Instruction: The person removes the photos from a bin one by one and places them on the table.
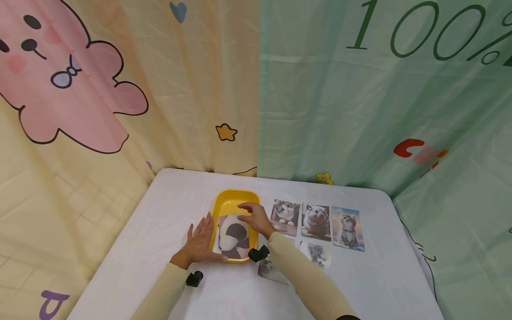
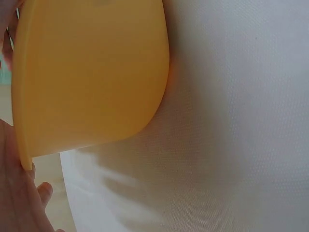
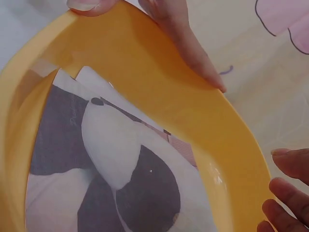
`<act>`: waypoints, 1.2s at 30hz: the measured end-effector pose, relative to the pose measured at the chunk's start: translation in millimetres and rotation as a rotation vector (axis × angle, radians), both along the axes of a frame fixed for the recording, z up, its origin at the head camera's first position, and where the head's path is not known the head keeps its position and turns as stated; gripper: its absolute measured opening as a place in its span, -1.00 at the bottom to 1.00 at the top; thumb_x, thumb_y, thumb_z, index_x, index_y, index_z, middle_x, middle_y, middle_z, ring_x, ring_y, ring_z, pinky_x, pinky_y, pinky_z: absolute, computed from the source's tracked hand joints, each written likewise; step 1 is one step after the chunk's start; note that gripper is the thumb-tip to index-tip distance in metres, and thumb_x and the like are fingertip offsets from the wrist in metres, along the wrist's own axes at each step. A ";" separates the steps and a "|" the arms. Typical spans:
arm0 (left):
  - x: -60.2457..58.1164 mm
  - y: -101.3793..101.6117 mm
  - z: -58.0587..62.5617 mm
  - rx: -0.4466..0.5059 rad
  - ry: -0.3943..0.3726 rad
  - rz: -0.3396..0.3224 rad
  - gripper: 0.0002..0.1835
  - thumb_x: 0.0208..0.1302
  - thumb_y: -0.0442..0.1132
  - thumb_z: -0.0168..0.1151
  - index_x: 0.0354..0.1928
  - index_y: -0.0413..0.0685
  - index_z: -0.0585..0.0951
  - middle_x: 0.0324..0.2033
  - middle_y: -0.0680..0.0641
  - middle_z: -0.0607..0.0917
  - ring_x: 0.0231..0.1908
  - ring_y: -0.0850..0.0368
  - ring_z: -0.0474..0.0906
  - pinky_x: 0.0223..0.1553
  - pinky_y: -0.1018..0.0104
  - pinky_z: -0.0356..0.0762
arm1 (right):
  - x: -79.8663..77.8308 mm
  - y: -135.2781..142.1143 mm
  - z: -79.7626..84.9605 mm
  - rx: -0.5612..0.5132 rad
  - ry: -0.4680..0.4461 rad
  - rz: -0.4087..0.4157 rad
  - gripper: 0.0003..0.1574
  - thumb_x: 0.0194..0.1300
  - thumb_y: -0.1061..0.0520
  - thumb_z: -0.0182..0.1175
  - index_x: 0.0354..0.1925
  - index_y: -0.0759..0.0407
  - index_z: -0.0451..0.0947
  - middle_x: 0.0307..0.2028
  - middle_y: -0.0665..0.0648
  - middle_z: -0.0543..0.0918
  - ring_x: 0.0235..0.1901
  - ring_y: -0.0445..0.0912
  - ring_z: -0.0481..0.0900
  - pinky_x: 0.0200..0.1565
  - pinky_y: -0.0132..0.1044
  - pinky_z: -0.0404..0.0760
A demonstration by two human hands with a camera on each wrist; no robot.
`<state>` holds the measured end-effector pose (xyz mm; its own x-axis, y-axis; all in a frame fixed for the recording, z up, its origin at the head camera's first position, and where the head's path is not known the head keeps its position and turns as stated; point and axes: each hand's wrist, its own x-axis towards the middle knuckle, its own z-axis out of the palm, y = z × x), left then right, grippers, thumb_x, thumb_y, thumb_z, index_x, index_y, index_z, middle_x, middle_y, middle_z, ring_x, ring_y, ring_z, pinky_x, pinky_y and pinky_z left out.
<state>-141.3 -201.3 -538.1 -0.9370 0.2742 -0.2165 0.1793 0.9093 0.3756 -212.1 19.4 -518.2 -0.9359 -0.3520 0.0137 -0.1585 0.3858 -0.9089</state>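
Observation:
A yellow plastic tray [image 1: 237, 194] stands on the white table. Inside lie overlapping picture cards; the top card [image 3: 154, 188] shows white, dark grey and black patches. Another card's edge [image 3: 181, 145] peeks out beneath it. My left hand [image 1: 200, 244] rests against the tray's left rim, its fingers spread straight and its thumb along the near rim. Over the tray's right side hovers my right hand [image 1: 257, 218], thumb and forefinger apart with a gap between them. In the right wrist view its fingertips [image 3: 285, 203] appear at the right edge, holding nothing visible.
Right of the tray lie animal picture cards: one of a cat [image 1: 286, 213], one of a hamster [image 1: 316, 220] and one of a kitten [image 1: 349, 229]. More cards [image 1: 318, 254] lie nearer, partly behind my right sleeve. Curtains [image 1: 200, 89] hang behind the table.

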 end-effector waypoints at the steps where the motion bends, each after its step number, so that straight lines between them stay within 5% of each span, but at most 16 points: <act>1: -0.1 0.2 0.2 -0.003 -0.004 0.000 0.57 -0.38 0.57 0.33 0.49 -0.30 -0.19 0.50 -0.25 -0.26 0.47 -0.23 -0.28 0.34 -0.31 -0.48 | -1.0 -3.8 -1.6 0.008 -0.012 -0.002 -0.56 0.25 0.27 0.28 0.10 0.36 0.55 0.09 0.26 0.60 0.18 0.21 0.45 0.25 0.06 0.36; 8: 0.3 0.5 -1.1 -0.031 0.002 0.005 0.57 -0.39 0.60 0.29 0.49 -0.29 -0.17 0.50 -0.25 -0.24 0.47 -0.23 -0.26 0.35 -0.32 -0.42 | -5.5 -26.8 -14.2 0.111 -0.132 -0.065 -0.53 0.20 0.24 0.32 0.11 0.26 0.56 0.16 0.22 0.53 0.10 0.12 0.50 0.15 -0.04 0.50; 23: 0.1 0.7 4.3 0.000 -0.017 -0.007 0.55 -0.33 0.56 0.32 0.49 -0.31 -0.18 0.50 -0.25 -0.27 0.47 -0.23 -0.28 0.34 -0.31 -0.46 | -4.3 -43.3 -26.3 0.418 -0.081 -0.052 -0.36 0.13 0.08 0.39 0.16 0.25 0.52 0.10 0.16 0.60 0.05 0.07 0.53 0.23 0.07 0.34; 36: -1.1 1.8 1.0 -0.013 -0.014 0.006 0.55 -0.36 0.57 0.33 0.49 -0.27 -0.18 0.50 -0.24 -0.27 0.47 -0.23 -0.27 0.34 -0.31 -0.46 | -5.7 -34.3 -22.1 0.193 -0.028 -0.073 -0.77 0.14 0.26 0.36 -0.17 0.27 0.69 -0.21 0.13 0.70 -0.20 -0.03 0.59 -0.08 -0.17 0.63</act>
